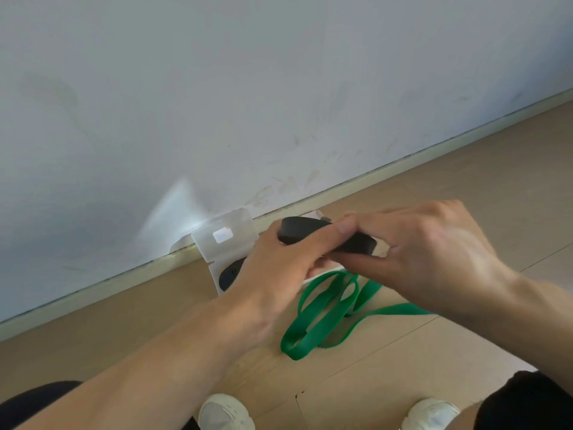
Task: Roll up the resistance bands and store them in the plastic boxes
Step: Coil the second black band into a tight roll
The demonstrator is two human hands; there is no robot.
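A rolled-up black resistance band is pinched between both hands above the floor. My left hand grips its left end and my right hand holds its right end. Under my hands a clear plastic box lies on the floor with its lid standing open against the skirting; something dark shows inside it. A green resistance band lies unrolled in loose loops on the floor, below and to the right of the box.
A white wall with a skirting board runs diagonally just behind the box. The floor is light wood planks. My two white shoes and dark-clad knees sit at the bottom edge.
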